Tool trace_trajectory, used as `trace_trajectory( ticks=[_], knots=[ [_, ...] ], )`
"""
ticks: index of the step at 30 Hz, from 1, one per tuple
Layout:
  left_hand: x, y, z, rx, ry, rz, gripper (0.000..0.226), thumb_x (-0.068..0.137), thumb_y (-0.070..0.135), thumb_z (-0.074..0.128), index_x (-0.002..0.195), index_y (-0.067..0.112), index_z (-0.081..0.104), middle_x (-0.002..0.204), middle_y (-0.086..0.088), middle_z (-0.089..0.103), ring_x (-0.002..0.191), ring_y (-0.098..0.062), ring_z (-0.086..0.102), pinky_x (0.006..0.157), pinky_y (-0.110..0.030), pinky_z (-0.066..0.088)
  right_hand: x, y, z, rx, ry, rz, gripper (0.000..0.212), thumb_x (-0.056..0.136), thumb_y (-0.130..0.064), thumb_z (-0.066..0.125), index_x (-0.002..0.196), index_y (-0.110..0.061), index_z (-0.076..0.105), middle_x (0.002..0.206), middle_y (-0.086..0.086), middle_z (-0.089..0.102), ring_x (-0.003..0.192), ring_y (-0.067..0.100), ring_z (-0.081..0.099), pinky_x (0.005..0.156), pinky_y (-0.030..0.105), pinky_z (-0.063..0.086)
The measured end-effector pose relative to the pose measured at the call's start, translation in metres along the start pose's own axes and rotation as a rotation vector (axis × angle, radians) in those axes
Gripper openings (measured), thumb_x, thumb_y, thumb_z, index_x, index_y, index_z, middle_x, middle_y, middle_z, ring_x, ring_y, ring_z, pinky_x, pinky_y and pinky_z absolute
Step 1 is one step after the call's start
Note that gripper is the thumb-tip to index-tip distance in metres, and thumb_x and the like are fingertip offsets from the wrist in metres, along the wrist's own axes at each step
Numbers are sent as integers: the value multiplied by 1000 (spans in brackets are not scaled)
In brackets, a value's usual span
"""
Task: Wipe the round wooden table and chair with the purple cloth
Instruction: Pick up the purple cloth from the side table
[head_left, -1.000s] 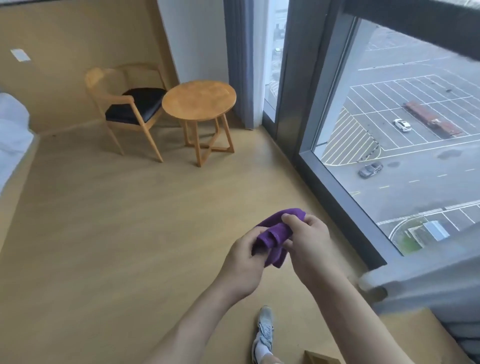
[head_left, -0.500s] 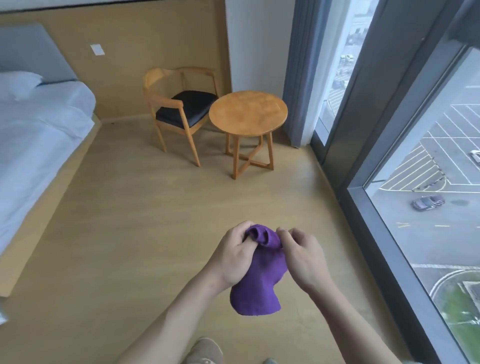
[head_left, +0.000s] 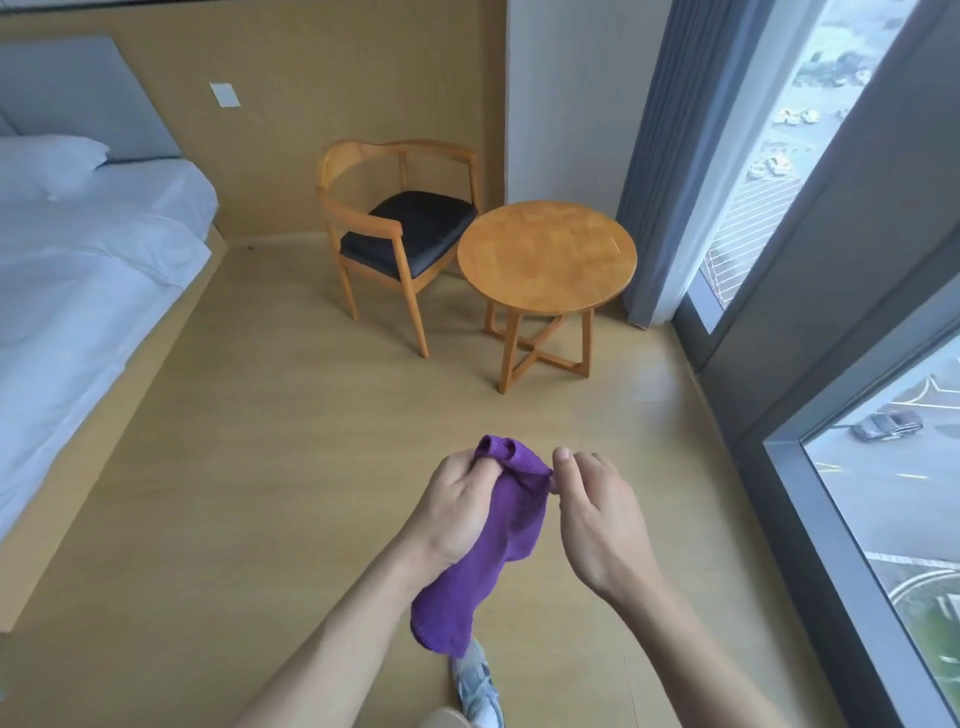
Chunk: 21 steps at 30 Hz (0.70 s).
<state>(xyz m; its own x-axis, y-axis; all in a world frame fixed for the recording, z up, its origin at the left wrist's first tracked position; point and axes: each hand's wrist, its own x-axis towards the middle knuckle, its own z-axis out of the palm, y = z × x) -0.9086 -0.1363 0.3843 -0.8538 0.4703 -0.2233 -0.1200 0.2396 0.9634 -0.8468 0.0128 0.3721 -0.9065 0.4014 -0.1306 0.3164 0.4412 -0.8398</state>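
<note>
Nearest, at the bottom edge, a grey and white shoe (head_left: 480, 693) stands on the wooden floor (head_left: 270, 467). Just above it both hands hold the purple cloth (head_left: 493, 540) in the air. The left hand (head_left: 457, 512) grips its bunched upper part, fingers curled round the folds, and the rest hangs down below the wrist. The right hand (head_left: 597, 519) pinches the upper right corner of the cloth between thumb and fingertips.

Well beyond the hands, the round table (head_left: 547, 257) stands on crossed legs beside the grey curtain (head_left: 654, 156) and the tall window (head_left: 883, 467). The chair (head_left: 400, 228), wooden with a black seat cushion, sits just left of the table against the wall. A bed (head_left: 88, 270) with white sheets fills the left side. No writing or label can be read anywhere.
</note>
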Motion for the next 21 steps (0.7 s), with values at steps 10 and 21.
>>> trace_trajectory(
  ticks=[10,21],
  knots=[
    [148,34,-71,-68,-21,-34,45,90,40,45,91,1,66,79,-5,62,76,-19,57,69,-32,46,137,-66,20,279,-204,-126,17,89,-48,60,100,-35,62,97,-20,64,91,-2,60,76,9,43],
    [307,50,-124,-26,-75,-102,26,108,20,52,103,12,76,92,0,76,83,-11,70,70,-21,52,329,-71,29,456,-295,23,35,102,-32,58,90,1,59,74,4,56,68,18,51,62,33,42]
  ],
)
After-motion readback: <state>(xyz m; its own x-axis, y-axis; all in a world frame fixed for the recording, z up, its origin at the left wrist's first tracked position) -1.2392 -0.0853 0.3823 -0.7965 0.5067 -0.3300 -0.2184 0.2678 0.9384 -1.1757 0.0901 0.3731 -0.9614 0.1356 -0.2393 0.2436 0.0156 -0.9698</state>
